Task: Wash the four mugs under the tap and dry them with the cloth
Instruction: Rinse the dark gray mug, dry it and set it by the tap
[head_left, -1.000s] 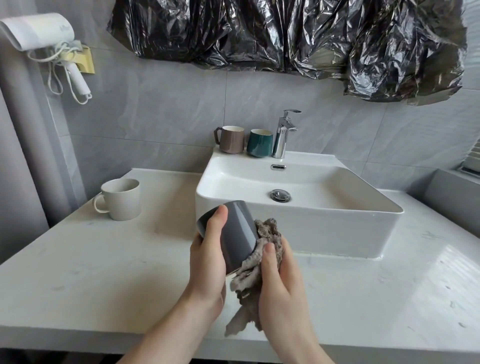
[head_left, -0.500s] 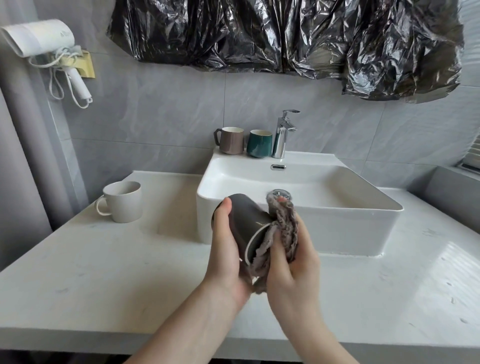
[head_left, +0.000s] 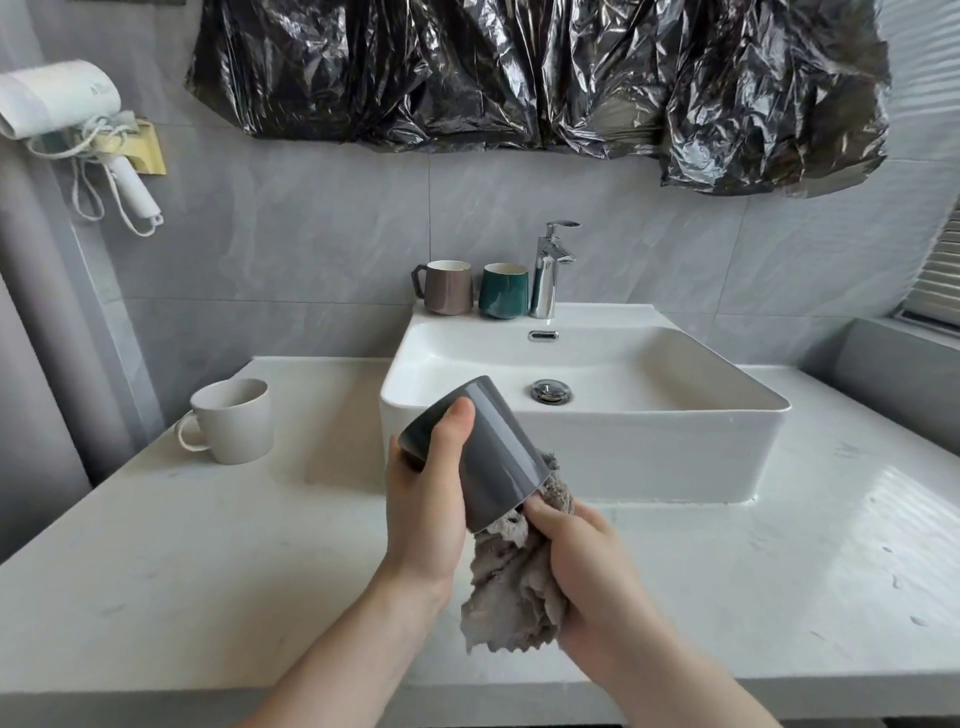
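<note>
Our left hand (head_left: 426, 499) wraps its curled fingers round the glossy dark grey ceramic mug (head_left: 480, 452), tilted mouth-down before the white basin (head_left: 587, 452). Our right hand (head_left: 584, 566) clutches the crumpled grey-beige cloth (head_left: 511, 587), stuffed into the mug's mouth.

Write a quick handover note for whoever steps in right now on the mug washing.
Left hand grips the grey mug, tilted mouth-down. Right hand holds the cloth pushed into its mouth.
White mug stands on the counter left of the sink; brown mug and green mug stand on the ledge beside the tap, which is off.
Grey mug is being dried. The others' state is unclear.
</note>
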